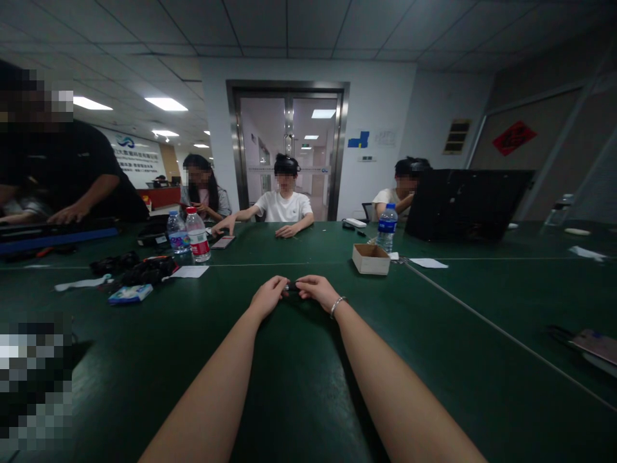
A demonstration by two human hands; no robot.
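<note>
Both arms reach forward over the dark green table (299, 360). My left hand (270, 296) is closed on the left end of a small black object (292, 286). The fingers of my right hand (318, 290) pinch its right end, and a silver bracelet (336, 307) circles that wrist. Held level just above or on the table, the black object is too small to identify. To the right and farther back is an open cardboard box (371, 263).
Two bottles (197, 236) stand left, behind a blue packet (130, 294) and black cables (148, 270). Another bottle (387, 226) is behind the box. A black monitor (467, 204) stands back right. Several people are around the table; one person's hand (224, 225) is near a phone (223, 242).
</note>
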